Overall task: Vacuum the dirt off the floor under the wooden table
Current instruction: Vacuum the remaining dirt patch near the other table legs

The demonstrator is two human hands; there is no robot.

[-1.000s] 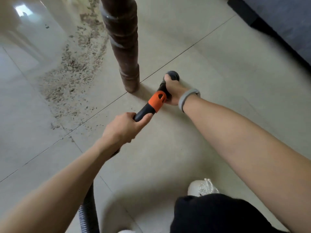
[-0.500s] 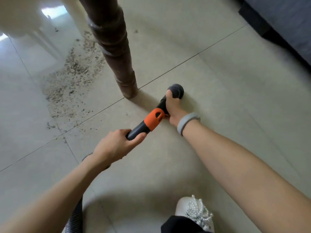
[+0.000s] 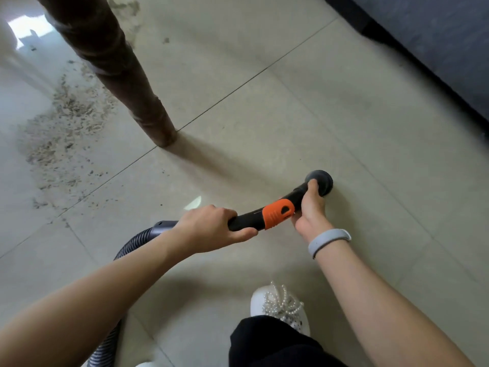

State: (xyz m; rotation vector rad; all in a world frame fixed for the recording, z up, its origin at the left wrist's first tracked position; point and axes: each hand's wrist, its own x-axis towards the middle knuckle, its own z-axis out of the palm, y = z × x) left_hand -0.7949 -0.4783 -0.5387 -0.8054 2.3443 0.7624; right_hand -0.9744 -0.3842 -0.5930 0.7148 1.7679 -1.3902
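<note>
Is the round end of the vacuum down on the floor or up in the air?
Down on the floor. The round nozzle sits on a bare tile, well right of the dirt.

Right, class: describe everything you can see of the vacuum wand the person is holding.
The vacuum wand is a curved black tube, plastic by its look, with an orange collar midway and a round dark nozzle at its far end, low on the tiled floor. The left hand grips its rear, the right hand its front. A ribbed grey hose trails behind. It sits right of the dirt.
</note>
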